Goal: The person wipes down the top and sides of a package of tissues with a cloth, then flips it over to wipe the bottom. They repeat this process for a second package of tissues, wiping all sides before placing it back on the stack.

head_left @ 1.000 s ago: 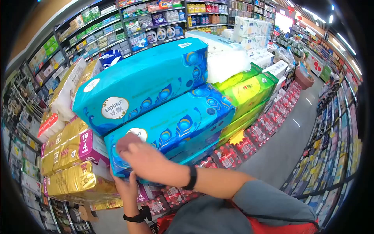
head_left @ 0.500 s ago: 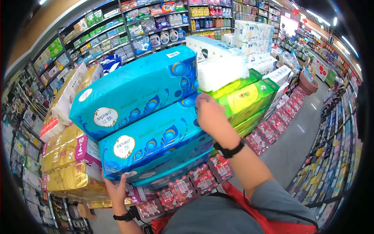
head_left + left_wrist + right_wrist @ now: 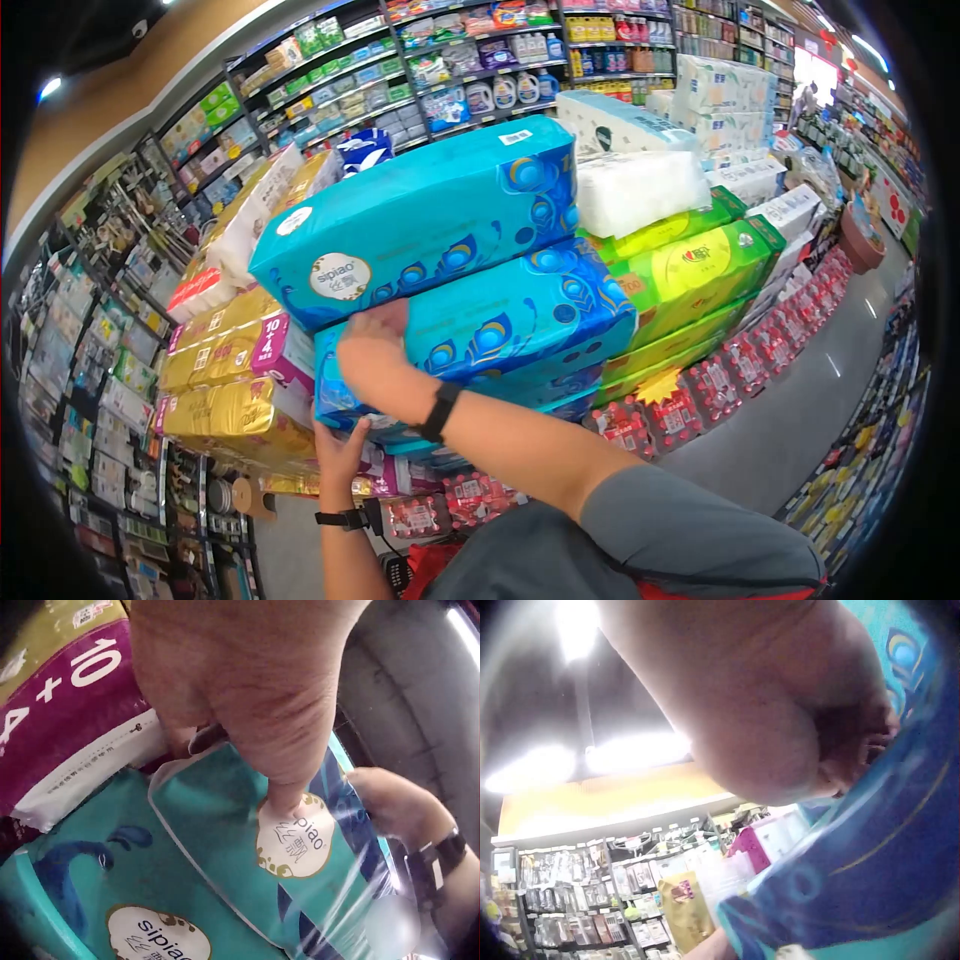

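Two large blue "sipiao" tissue packs form steps: an upper pack (image 3: pixel 420 215) lies behind a lower front pack (image 3: pixel 480 315). My right hand (image 3: pixel 372 355) rests on the left part of the front pack, fingers curled round a mauve cloth (image 3: pixel 394 315) by the foot of the upper pack. Much of the cloth is hidden by the hand. Below, my left hand (image 3: pixel 338 455) grips the bottom left corner of the blue stack. In the left wrist view its thumb (image 3: pixel 287 796) presses on a white "sipiao" label (image 3: pixel 304 844), the other fingers mostly hidden.
Gold and purple tissue packs (image 3: pixel 235 415) stand close on the left. Green packs (image 3: pixel 690 270) and a white pack (image 3: pixel 640 190) adjoin on the right. Red bottle packs (image 3: pixel 675 415) line the floor along the stack's foot. Stocked shelves (image 3: pixel 490 60) rise behind.
My right hand swept from the left end of the front pack to its right end, then back left with the cloth. The left hand stays at the corner; the head view has shifted.
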### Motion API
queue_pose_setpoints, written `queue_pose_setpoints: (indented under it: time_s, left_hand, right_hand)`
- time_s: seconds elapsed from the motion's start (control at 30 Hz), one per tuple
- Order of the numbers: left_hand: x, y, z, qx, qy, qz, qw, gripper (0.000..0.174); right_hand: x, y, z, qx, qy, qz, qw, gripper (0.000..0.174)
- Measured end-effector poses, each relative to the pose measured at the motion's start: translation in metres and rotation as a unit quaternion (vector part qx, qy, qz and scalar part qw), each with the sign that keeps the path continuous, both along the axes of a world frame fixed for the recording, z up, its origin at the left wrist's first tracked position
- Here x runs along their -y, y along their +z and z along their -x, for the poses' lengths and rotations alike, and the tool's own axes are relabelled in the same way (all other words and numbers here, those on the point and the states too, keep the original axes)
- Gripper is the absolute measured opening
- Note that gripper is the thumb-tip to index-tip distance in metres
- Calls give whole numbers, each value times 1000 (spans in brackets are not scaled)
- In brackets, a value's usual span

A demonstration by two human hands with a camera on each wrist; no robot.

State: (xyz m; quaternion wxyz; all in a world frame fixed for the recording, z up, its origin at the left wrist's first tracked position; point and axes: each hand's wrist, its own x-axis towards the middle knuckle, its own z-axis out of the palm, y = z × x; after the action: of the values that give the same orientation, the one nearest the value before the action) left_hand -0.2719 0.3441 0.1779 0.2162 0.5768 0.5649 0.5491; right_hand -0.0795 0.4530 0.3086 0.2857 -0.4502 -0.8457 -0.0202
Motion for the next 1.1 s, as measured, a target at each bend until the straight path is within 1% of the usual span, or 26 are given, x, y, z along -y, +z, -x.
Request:
queue_pose_setpoints:
  time_s: [0.07,0.1,0.17,0.27,0.33,0.37,0.4,0.43,0.47,0.5,0.53,0.57,0.6,0.63,0.67,0.7,0.77,0.8,0.9,0.97,1.0,1.07,1.1]
  left_hand:
    - [-5,-14,10,4,-20,-2,1000,109]
    - [1,-4,10,8,-24,61,998,104]
    - [-6,-19,31,-163,-19,33,986,100]
    - [2,9,5,-104,-27,40,993,95]
    - [7,17,-15,26,-20,-6,999,96]
    - [7,13,-13,16,-5,9,1000,98]
    - [6,8,-7,6,9,23,1000,99]
    - [5,5,-2,-4,23,36,999,101]
    - [4,3,-1,-3,21,30,999,100]
    - [3,1,0,-2,18,24,1000,99]
    - [3,1,-1,-2,15,18,1000,98]
    - [5,4,-5,11,17,21,1000,99]
    - [7,8,-9,7,19,21,1000,98]
    - [8,13,-13,2,22,21,1000,97]
    - [10,15,-15,-3,25,22,999,96]
    - [9,15,-16,4,22,18,1000,95]
    - [8,13,-16,19,13,9,1000,94]
    - [8,12,-16,21,12,14,1000,93]
    - [8,9,-11,24,9,24,999,92]
    - [7,7,-12,23,4,28,999,92]
    - [7,9,-12,34,-3,28,999,95]
    - [7,12,-15,58,-17,29,998,103]
    - [7,13,-16,43,-11,27,999,101]
  right_hand:
    - [9,-10,36,-13,119,-9,993,36]
    - [18,-19,48,-17,127,-38,991,37]
    - [35,-35,65,-25,136,-97,986,41]
    - [52,-48,47,-67,162,-67,982,40]
    - [62,-31,-5,-59,144,-48,987,27]
    - [66,-18,-36,-55,136,-40,988,22]
    - [68,-6,-64,-47,113,5,992,22]
    - [66,6,-98,-30,107,17,994,23]
    - [59,4,-129,-10,84,-43,996,21]
    - [57,10,-159,-36,54,-8,998,17]
    - [46,6,-186,-78,25,-9,997,16]
    - [43,15,-214,-177,46,-39,982,19]
    - [49,26,-240,-130,-25,-11,991,24]
    - [43,23,-268,-112,-46,3,993,28]
    - [49,24,-286,-90,-108,-19,990,28]
    - [37,8,-310,-96,-112,-44,988,27]
    - [37,5,-339,-82,-187,-38,978,26]
    - [37,5,-347,-75,-223,-35,971,26]
    - [29,7,-349,-82,-307,30,948,28]
    - [22,13,-341,-71,-313,46,946,31]
    - [19,15,-336,-66,-315,54,945,32]
    - [13,16,-317,-64,-319,18,945,33]
    - [10,16,-306,-63,-321,0,945,34]
